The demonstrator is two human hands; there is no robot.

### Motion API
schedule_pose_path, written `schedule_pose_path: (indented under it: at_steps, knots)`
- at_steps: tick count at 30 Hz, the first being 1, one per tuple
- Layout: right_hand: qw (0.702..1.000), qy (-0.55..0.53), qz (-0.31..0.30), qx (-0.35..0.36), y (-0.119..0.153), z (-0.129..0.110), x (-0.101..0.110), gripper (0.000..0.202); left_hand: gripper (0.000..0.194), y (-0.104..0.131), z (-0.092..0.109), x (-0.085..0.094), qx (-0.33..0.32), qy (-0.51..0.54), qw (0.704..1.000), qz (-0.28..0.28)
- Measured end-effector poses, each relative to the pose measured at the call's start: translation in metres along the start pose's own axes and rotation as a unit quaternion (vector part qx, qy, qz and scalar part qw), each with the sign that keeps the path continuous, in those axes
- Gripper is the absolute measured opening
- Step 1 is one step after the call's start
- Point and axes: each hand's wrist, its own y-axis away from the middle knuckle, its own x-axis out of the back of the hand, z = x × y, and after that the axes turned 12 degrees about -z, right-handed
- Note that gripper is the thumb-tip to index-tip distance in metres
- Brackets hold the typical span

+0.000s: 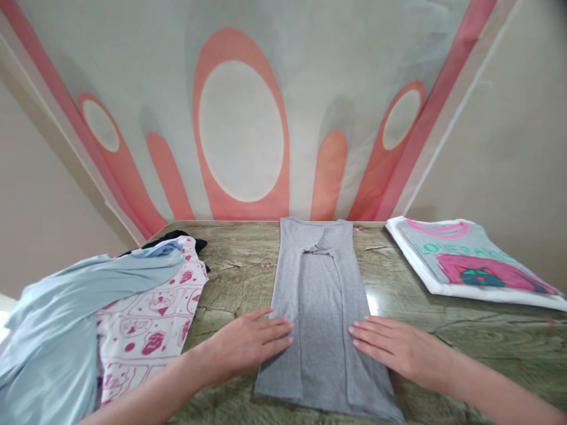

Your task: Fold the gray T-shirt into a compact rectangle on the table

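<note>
Centrally, a heather-gray knit top (321, 330) lies lengthwise on a wood-grain tabletop (234, 283), its sides folded inward as two long panels with a strip showing between them. The left hand (254, 341) and the right hand (394, 343) rest palm-down, fingertips on opposite side panels, fingers extended and flat, gripping nothing. The cloth looks light, soft and limp (thin jersey, most likely), so it would probably wrinkle or shift rather than break. The two corners at its near edge seem the best holds, pinched through all layers to keep the folds aligned. To the left lies a loose pale-blue garment (57, 348); to the right, a folded cat-print T-shirt (452, 242).
</note>
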Motion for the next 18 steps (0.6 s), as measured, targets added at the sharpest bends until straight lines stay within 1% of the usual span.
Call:
schedule_pose_path:
  at_steps: [2, 5, 8, 11, 13, 15, 16, 18]
  knots:
    - [1.000, -0.017, 0.014, 0.016, -0.009, -0.001, 0.000, 0.044, 0.044, -0.010, -0.003, -0.002, -0.020, -0.005, 1.000, 0.004]
    - [0.996, -0.073, 0.048, 0.022, -0.014, 0.000, -0.004, 0.038, 0.042, -0.018, -0.004, -0.005, -0.027, 0.024, 0.999, 0.019]
    - [0.982, -0.167, 0.087, -0.017, -0.015, 0.000, -0.010, 0.027, 0.039, -0.018, 0.001, -0.006, -0.012, 0.087, 0.995, 0.053]
    - [0.953, -0.270, 0.125, -0.059, -0.017, -0.003, -0.012, 0.017, 0.030, -0.017, 0.012, -0.004, 0.020, 0.182, 0.979, 0.086]
    - [0.931, -0.331, 0.136, -0.074, -0.018, -0.005, -0.008, 0.016, 0.027, -0.016, 0.019, -0.001, 0.044, 0.266, 0.958, 0.097]
    - [0.909, -0.386, 0.119, -0.100, -0.017, -0.004, 0.000, 0.018, 0.025, -0.015, 0.025, 0.004, 0.065, 0.366, 0.924, 0.095]
    - [0.898, -0.412, 0.105, -0.115, -0.017, -0.003, 0.004, 0.020, 0.024, -0.015, 0.027, 0.007, 0.072, 0.420, 0.900, 0.092]
    - [0.870, -0.468, 0.080, -0.137, -0.016, 0.000, 0.012, 0.025, 0.023, -0.016, 0.029, 0.011, 0.081, 0.528, 0.841, 0.091]
